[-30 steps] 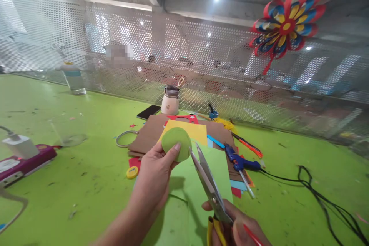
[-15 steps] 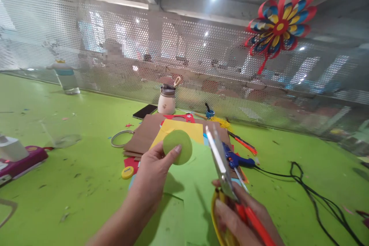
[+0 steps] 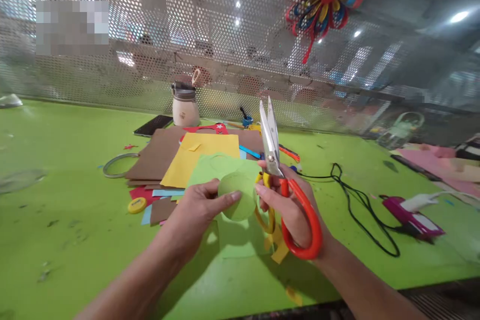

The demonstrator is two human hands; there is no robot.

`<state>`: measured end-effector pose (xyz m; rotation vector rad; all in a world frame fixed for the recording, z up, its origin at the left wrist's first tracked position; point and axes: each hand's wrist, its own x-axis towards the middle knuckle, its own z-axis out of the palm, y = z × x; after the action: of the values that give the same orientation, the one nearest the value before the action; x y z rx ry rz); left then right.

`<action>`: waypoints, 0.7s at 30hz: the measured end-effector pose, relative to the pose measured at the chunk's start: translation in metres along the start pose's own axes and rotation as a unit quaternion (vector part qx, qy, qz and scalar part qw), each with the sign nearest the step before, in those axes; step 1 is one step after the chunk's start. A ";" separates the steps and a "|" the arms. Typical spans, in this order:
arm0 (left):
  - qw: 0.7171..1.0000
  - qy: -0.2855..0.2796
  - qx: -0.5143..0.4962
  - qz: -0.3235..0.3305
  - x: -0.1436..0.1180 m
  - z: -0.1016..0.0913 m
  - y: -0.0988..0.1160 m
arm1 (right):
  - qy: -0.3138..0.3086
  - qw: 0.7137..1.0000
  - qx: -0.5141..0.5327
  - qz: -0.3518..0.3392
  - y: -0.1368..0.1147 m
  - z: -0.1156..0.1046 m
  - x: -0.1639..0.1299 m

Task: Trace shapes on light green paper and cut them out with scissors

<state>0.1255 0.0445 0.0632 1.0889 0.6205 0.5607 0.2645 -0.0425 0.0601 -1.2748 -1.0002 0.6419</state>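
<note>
A round piece of green paper [image 3: 237, 212] is pinched between the thumb and fingers of my left hand [image 3: 197, 210]. My right hand [image 3: 294, 207], just right of the disc, is closed around scissors [image 3: 270, 142] with one red and one yellow handle loop. Their blades point up and stand slightly apart, not touching the paper. Under both hands lies a light green sheet [image 3: 204, 166], partly covering a yellow sheet [image 3: 210, 147] and brown sheets [image 3: 152, 155]. Small yellow scraps [image 3: 279, 252] lie below the scissors.
A cream bottle [image 3: 185, 111] and a black phone [image 3: 153, 125] stand and lie behind the papers. At left are a grey ring [image 3: 108, 166] and a yellow disc [image 3: 137, 205]. Black cable [image 3: 350, 200] and a purple power strip [image 3: 416, 220] lie right. A perforated divider [image 3: 225, 25] runs behind.
The view has swung to the right. My right hand has come nearer the green disc, and the scissors show more upright with their handles in full view. My left hand still holds the disc.
</note>
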 end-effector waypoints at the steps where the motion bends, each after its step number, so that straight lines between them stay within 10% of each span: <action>1: 1.000 -0.004 0.001 -0.002 0.000 0.000 0.000 | -0.003 1.000 -0.003 -0.001 -0.001 0.000 0.001; 21: 0.998 0.021 0.001 0.055 -0.002 -0.003 0.003 | 0.002 1.000 -0.002 0.002 0.013 -0.010 0.004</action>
<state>0.1222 0.0460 0.0653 1.1200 0.6005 0.6802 0.2769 -0.0409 0.0487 -1.2818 -0.9964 0.6396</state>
